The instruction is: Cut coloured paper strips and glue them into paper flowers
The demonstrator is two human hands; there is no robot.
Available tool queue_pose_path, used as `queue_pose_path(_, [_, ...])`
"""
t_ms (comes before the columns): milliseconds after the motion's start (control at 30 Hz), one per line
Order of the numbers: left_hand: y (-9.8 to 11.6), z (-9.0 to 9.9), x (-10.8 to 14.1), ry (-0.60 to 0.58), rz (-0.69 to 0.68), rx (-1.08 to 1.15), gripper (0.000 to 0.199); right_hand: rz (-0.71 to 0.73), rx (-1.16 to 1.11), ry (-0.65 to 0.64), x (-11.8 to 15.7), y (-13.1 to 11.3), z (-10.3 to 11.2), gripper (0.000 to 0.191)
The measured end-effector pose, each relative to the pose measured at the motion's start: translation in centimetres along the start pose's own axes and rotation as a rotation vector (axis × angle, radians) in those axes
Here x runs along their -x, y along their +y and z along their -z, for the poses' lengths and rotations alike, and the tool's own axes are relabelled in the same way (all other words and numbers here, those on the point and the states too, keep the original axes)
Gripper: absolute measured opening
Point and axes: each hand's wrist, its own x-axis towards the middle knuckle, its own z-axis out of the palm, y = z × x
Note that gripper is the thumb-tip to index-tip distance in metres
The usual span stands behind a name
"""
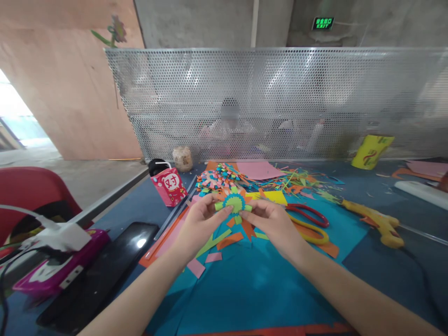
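Observation:
Between my two hands is a paper flower (234, 203) with a round green centre, a blue scalloped ring and green and orange petals. My left hand (205, 219) pinches its left side, the thumb lying on the centre. My right hand (271, 219) grips the right side by a green petal. Both hold it above a blue paper sheet (252, 284). Right of my right hand lie scissors (317, 233) with one red and one yellow handle, over orange paper. Below the flower are loose green, orange and pink paper strips (229, 240).
Curled paper pieces (219, 177) and thin strips (297, 179) are heaped at the back. A yellow glue gun (376, 221) lies right, a black phone (101, 275) and purple power strip (84, 261) left. A pink drink carton (170, 186) stands before the perforated metal screen (196, 102); a person sits behind it.

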Motion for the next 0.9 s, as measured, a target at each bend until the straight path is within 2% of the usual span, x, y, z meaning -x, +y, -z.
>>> queue_pose_path(167, [0.0, 0.3, -0.3, 0.097, -0.005, -0.137, 0.025, 0.041, 0.042, 0.043, -0.2, -0.2, 0.1, 0.006])
queue_pose_path(333, [0.1, 0.5, -0.2, 0.013, -0.007, -0.158, 0.020, 0.043, 0.042, 0.069, -0.1, -0.3, 0.1, 0.005])
queue_pose_path(500, [0.1, 0.5, -0.2, 0.107, -0.039, -0.305, 0.017, 0.002, -0.004, 0.007, -0.2, -0.2, 0.1, 0.006])
queue_pose_path(600, [-0.1, 0.7, -0.3, 0.083, -0.039, -0.310, 0.016, -0.023, -0.002, -0.021, -0.2, -0.1, 0.3, 0.009])
queue_pose_path(900, [-1.1, 1.3, -0.6, 0.076, -0.133, -0.404, 0.020, -0.028, 0.039, 0.030, -0.2, 0.1, 0.5, 0.014])
